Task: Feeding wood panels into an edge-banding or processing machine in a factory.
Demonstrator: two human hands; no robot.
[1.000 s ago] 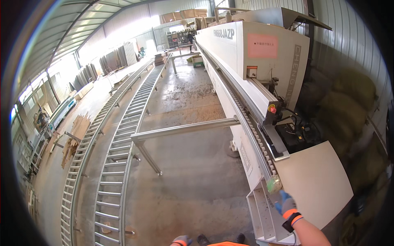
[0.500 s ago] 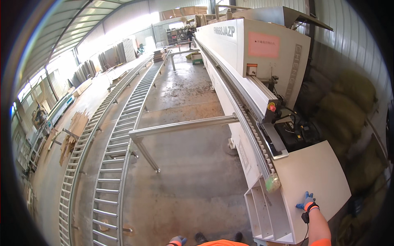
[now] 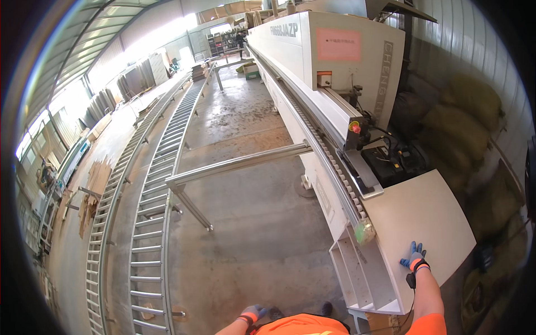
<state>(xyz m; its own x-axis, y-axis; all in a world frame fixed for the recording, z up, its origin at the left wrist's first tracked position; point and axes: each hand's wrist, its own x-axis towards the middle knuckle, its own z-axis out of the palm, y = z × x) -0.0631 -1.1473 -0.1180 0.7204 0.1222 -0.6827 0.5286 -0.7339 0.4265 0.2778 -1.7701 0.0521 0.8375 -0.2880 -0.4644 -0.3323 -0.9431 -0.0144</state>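
My right hand [image 3: 414, 255], in a grey-blue glove with an orange cuff and a dark strap, rests with its fingers spread on the pale flat top [image 3: 429, 220] at the end of a long machine. Nothing is held in it. A small black device [image 3: 411, 280] with a cable hangs at that wrist. My left hand [image 3: 255, 311], gloved as well, hangs low beside my orange top, away from the machine; its fingers look loosely extended and empty, though they are small in view.
The long white machine [image 3: 357, 72] runs away from me on the right, with white open shelves [image 3: 363, 279] under its near end. A metal crossbar [image 3: 240, 163] stands across the floor. Two roller conveyors [image 3: 148, 240] run along the left. Bulky sacks [image 3: 455, 128] sit behind the machine.
My view has shifted slightly. My left hand and forearm have come further into view, up and to the right. My right hand stays spread on the pale top.
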